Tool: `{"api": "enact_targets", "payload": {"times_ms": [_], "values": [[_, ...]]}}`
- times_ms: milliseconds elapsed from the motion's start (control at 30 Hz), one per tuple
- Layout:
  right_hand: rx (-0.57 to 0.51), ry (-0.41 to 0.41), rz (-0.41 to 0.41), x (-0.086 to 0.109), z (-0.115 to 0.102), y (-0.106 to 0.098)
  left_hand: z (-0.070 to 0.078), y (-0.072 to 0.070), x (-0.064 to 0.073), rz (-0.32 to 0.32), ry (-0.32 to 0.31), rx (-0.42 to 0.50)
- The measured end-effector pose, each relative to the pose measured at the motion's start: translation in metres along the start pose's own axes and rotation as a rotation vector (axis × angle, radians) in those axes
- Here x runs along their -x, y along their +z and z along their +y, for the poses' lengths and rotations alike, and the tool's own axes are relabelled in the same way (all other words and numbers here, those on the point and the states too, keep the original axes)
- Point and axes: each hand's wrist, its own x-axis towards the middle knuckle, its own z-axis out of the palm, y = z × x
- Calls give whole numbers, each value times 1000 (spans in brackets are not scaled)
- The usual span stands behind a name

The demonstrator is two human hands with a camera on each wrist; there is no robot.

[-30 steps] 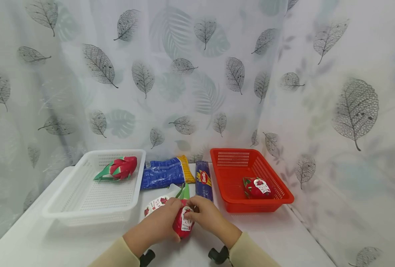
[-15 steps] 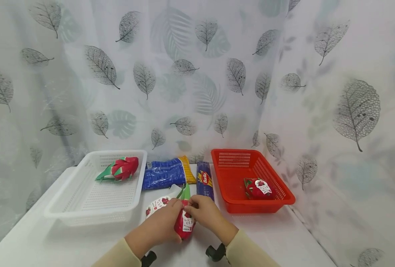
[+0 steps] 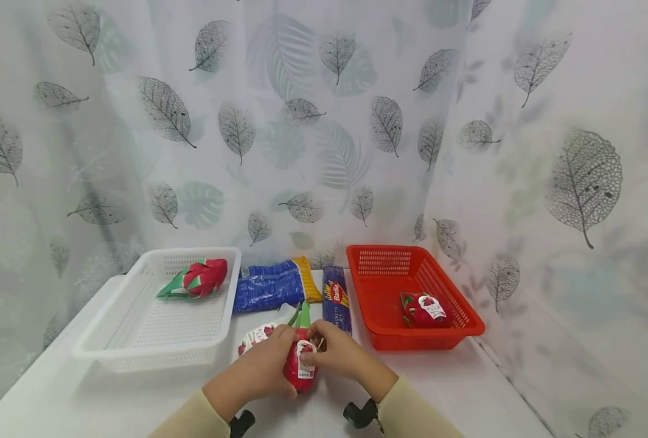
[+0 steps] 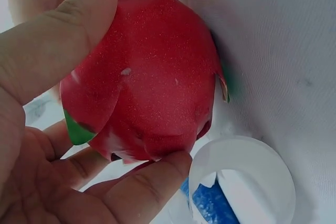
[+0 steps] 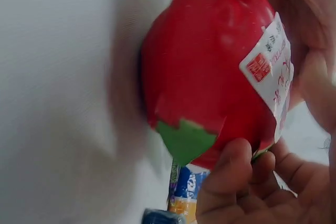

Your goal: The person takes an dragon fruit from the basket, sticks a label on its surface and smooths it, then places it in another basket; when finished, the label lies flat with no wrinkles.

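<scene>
A red dragon fruit (image 3: 296,380) with green leaf tips stands between both hands, low over the white table. Its white sticker label (image 3: 305,368) faces me in the head view. My left hand (image 3: 266,365) grips the fruit from the left, thumb on one side and fingers on the other, as the left wrist view shows. At the right side my right hand (image 3: 340,353) lays its thumb on the label, while its curled fingers (image 5: 226,182) touch the fruit near a green leaf. A strip of printed stickers (image 3: 255,337) on a white roll (image 4: 241,182) lies beside the left hand, partly hidden by it.
The white basket (image 3: 148,350) at left holds an unlabelled dragon fruit (image 3: 205,278). At right, the red basket (image 3: 419,337) holds a labelled one (image 3: 425,310). Behind the hands lie a blue and yellow bag (image 3: 271,285) and a blue spaghetti pack (image 3: 336,298). A leaf-patterned curtain (image 3: 302,152) hangs behind.
My right thumb slid up toward the label's top half a second ago and is lower on the label now. The left hand keeps its grip; the baskets stay put.
</scene>
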Motion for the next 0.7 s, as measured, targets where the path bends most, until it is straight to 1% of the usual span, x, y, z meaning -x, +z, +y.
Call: {"api": "enact_targets", "payload": {"times_ms": [100,167,300,400,500,700], "values": [[3,-26,-49,2,4,-2,-1,-1,0,8,1,18],[-11,-28,-64,2,7,-3,-2,-1,0,5,1,34],[-26,-31,-65,0,9,-3,-3,-2,0,-7,-3,56],[-45,-24,-66,-3,9,-4,-4,-3,0,-2,-9,57],[-85,-1,-63,-5,10,-4,-4,-3,0,-4,-21,59],[-178,24,-50,-8,10,-3,-4,-4,0,-5,-17,58]]}}
